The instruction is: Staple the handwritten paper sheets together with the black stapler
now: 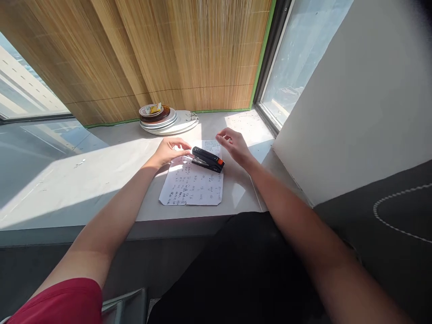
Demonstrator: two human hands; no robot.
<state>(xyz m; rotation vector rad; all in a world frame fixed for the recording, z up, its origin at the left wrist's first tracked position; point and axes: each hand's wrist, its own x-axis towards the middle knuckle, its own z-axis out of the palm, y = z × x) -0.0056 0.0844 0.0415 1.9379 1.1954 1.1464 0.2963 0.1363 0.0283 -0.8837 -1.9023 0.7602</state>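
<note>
A black stapler [208, 159] with an orange end lies across the top of some handwritten paper sheets [194, 184] on a pale window ledge [84, 180]. My left hand [170, 150] rests at the sheets' upper left corner, fingertips pinched close to the stapler's left end; whether they touch it I cannot tell. My right hand [234, 145] hovers just right of the stapler, fingers curled and apart, holding nothing.
A stack of plates [165, 119] with a small wrapper on top stands at the back of the ledge by a bamboo blind [175, 54]. A window [297, 58] runs at right beside a white wall [364, 103]. Dark fabric [243, 270] covers my lap.
</note>
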